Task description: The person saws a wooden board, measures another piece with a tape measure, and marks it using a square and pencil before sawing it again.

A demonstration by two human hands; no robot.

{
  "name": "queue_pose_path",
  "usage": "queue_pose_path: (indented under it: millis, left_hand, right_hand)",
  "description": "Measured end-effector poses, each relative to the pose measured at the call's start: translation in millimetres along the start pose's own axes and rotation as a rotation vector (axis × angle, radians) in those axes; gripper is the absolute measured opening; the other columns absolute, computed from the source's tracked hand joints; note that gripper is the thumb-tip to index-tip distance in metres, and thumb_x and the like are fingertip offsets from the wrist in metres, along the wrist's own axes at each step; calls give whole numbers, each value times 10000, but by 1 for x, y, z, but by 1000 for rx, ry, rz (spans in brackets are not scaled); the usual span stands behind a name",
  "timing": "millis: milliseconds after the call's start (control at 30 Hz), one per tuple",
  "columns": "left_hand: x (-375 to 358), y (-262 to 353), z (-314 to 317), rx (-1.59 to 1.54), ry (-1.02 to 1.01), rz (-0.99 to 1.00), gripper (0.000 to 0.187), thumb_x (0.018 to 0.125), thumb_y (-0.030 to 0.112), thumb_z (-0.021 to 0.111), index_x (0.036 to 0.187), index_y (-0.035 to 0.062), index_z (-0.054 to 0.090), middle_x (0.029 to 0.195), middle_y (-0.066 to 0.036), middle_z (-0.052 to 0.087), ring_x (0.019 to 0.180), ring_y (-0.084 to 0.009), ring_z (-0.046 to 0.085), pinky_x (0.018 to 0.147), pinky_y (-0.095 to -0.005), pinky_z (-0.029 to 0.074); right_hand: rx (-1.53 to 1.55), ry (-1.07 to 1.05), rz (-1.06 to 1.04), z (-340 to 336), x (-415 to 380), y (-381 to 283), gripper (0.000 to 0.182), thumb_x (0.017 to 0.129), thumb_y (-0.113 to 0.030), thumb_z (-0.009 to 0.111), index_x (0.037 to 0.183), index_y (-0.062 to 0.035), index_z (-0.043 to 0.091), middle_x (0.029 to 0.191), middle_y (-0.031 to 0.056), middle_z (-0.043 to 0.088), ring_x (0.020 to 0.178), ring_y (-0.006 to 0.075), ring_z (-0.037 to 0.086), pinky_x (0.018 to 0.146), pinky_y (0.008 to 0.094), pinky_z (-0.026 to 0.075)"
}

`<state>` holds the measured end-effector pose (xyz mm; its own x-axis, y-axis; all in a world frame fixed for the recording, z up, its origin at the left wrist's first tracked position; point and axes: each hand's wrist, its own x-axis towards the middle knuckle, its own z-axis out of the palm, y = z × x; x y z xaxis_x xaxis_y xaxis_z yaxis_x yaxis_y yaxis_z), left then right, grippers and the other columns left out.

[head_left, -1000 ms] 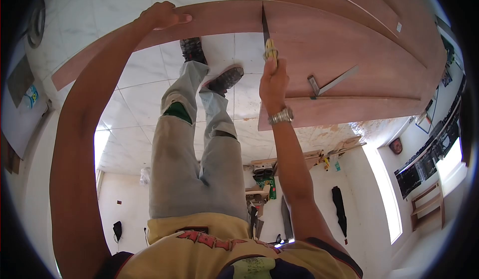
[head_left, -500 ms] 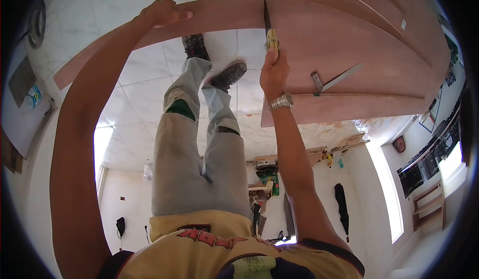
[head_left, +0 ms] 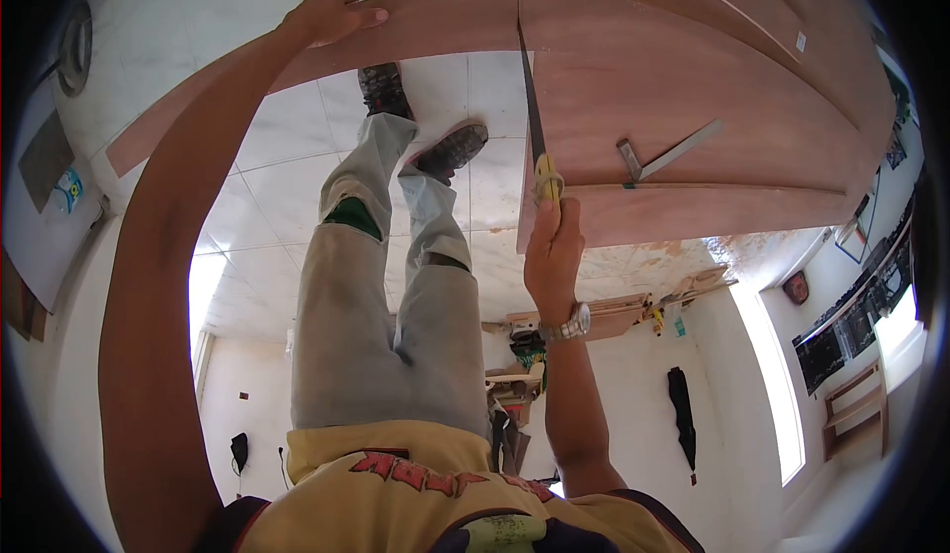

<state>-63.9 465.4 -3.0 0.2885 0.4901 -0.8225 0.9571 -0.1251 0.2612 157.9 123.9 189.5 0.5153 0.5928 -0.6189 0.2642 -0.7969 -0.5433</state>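
Note:
A long reddish wooden board (head_left: 435, 21) reaches out to the left past the stacked sheets. My left hand (head_left: 329, 19) grips its far edge, fingers over the edge and thumb on top. My right hand (head_left: 554, 254) is wrapped round the yellow handle of a handsaw (head_left: 534, 108). The saw's blade points away from me, its tip at a narrow cut line across the board, close to the left edge of the sheets below. A metal watch is on my right wrist.
Large wooden sheets (head_left: 693, 98) lie at the right, with a try square (head_left: 668, 152) on top. My shoes stand on the tiled floor (head_left: 287, 182) under the board. A coiled object (head_left: 75, 48) lies at the far left.
My right hand has drawn the saw back toward my body, so more of the blade shows on my side of the board. My left hand keeps its hold on the board.

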Motion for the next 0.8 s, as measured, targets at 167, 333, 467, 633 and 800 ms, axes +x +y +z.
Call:
queue_pose_path:
  millis: [167, 333, 467, 633, 800]
  left_hand:
    - [3, 2, -2, -8, -28, -29, 848, 866, 679, 632, 1357, -12, 607, 1302, -222, 658, 1242, -370, 614, 1068, -461, 457]
    - [0, -1, -1, 31, -30, -45, 898, 846, 719, 626, 1407, 20, 574, 1351, -190, 642, 1291, -349, 589, 1095, -464, 441]
    - [-3, 5, -8, -18, -62, -35, 875, 860, 695, 624, 1403, 10, 575, 1359, -211, 630, 1297, -358, 580, 1098, -464, 433]
    - [-7, 6, -3, 16, -33, -32, 855, 867, 697, 611, 1362, -1, 608, 1327, -235, 639, 1275, -373, 587, 1080, -469, 439]
    - [2, 3, -16, 15, -187, -31, 842, 859, 700, 602, 1365, 28, 612, 1331, -197, 646, 1282, -358, 584, 1086, -472, 430]
  right_hand:
    - [-61, -24, -50, 14, 36, -8, 250, 1063, -258, 516, 995, -19, 487, 659, 222, 610, 606, 448, 620, 521, 484, 467]
    - [-22, 131, -232, 79, 168, -21, 400, 1066, -385, 479, 969, 2, 490, 709, 274, 624, 668, 497, 627, 529, 526, 471]
    - [-10, -15, -74, 11, 20, 0, 265, 1070, -261, 497, 1062, 3, 505, 737, 240, 646, 653, 429, 664, 559, 461, 499]
    - [-73, -54, -46, 19, 45, 9, 243, 1058, -239, 505, 1023, 1, 495, 682, 244, 626, 631, 435, 654, 535, 451, 497]
    - [-143, 168, -237, 87, 188, -23, 409, 1050, -428, 475, 1006, -22, 513, 696, 250, 664, 670, 476, 667, 550, 545, 523]
